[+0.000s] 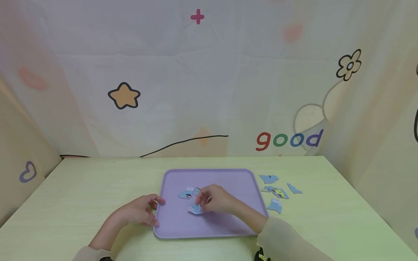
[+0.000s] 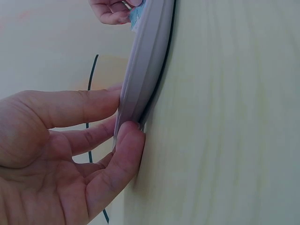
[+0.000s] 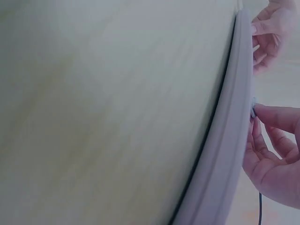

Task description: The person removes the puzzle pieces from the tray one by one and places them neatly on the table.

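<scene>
My right hand (image 1: 217, 198) pinches a light-blue puzzle piece (image 1: 195, 209) between thumb and fingers, low over the purple tray (image 1: 235, 224). In the right wrist view only a small edge of that puzzle piece (image 3: 253, 108) shows at the fingertips. Just beyond it on the tray lie a blue and white puzzle piece (image 1: 186, 194) with a dark mark and another piece (image 1: 197, 191), partly hidden behind the right hand. My left hand (image 1: 141, 210) holds the tray's left edge, its fingertips at the rim (image 2: 140, 70) in the left wrist view.
Right of the tray, several loose puzzle pieces lie on the pale wood-grain table (image 1: 88, 192): a blue one (image 1: 269, 179), a yellow-patterned one (image 1: 277, 193), a narrow one (image 1: 294, 188) and a blue-white one (image 1: 275, 206). A printed curtain (image 1: 209, 90) hangs behind the table.
</scene>
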{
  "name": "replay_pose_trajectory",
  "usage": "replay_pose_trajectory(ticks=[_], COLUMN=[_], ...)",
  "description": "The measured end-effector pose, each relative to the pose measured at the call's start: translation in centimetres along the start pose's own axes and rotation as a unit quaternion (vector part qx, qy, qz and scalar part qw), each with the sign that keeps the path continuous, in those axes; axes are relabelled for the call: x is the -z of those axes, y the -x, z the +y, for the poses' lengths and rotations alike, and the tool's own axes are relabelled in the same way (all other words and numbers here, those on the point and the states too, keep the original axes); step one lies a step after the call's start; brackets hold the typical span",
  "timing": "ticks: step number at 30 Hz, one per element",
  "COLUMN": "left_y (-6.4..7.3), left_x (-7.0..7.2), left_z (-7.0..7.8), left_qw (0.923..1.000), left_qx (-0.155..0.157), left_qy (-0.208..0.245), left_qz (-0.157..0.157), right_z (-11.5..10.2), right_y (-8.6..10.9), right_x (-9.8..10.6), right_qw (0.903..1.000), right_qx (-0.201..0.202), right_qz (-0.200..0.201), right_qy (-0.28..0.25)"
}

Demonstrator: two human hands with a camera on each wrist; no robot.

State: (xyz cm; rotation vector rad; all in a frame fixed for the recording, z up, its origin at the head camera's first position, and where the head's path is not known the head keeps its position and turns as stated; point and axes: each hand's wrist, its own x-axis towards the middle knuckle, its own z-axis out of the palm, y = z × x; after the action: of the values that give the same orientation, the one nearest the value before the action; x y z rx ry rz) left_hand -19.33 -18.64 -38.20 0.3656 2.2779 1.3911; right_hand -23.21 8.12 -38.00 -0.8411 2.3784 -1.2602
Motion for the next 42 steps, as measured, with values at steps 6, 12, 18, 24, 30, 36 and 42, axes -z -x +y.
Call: replay_pose_trajectory(ticks=[6, 12, 18, 24, 30, 36, 42], left_y=[0.1, 0.2, 0.2, 0.2, 0.1, 0.3, 0.3], left_x=[0.0, 0.1, 0.0, 0.0, 0.0, -0.1, 0.0], left_z=[0.1, 0.1, 0.1, 0.0, 0.1, 0.3, 0.1], left_qw=[1.0000, 1.0000, 1.0000, 1.0000, 1.0000, 0.9999, 0.9999], left_qx=[0.004, 0.000, -0.001, 0.007, 0.005, 0.007, 0.003], left_qy=[-0.002, 0.001, 0.004, 0.004, 0.007, 0.011, 0.013], left_qz=[0.001, -0.003, -0.004, 0.001, -0.001, -0.002, -0.006], right_z=[0.6, 1.1, 1.6, 2.2, 2.7, 3.5, 4.6], right_y=[0.7, 1.7, 2.8, 3.7, 5.0, 6.6, 8.3], right_x=[1.5, 2.8, 4.0, 5.3, 6.9, 8.7, 10.4], right_qw=[0.9995, 0.9975, 0.9949, 0.9919, 0.9899, 0.9882, 0.9878], right_qx=[-0.027, -0.067, -0.093, -0.107, -0.098, -0.098, -0.096], right_qz=[0.004, 0.018, 0.023, 0.016, 0.010, 0.017, 0.015], right_qy=[-0.013, -0.012, -0.031, -0.067, -0.102, -0.116, -0.121])
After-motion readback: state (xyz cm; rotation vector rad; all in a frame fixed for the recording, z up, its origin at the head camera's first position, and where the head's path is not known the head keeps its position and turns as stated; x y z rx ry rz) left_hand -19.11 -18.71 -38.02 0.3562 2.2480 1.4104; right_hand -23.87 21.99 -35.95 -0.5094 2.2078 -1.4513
